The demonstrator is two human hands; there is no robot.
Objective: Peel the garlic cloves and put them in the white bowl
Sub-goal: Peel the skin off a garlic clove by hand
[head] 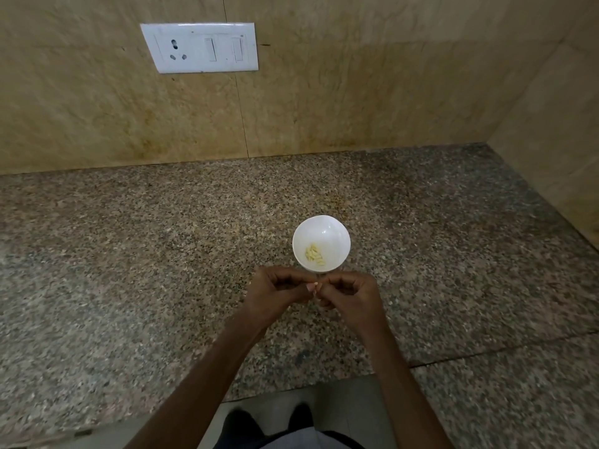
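A small white bowl [327,233] stands on the speckled granite counter, with several peeled garlic cloves [314,254] lying in its bottom. Just in front of the bowl my left hand [275,294] and my right hand [351,298] meet fingertip to fingertip. Between them they pinch a tiny pale garlic clove [315,284], most of it hidden by my fingers. Both hands have curled fingers and hover above the counter.
The granite counter [162,254] runs to a beige tiled wall at the back and right. A white switch and socket plate [201,47] is on the back wall. The counter's front edge lies below my forearms, with the floor and dark shoes beyond.
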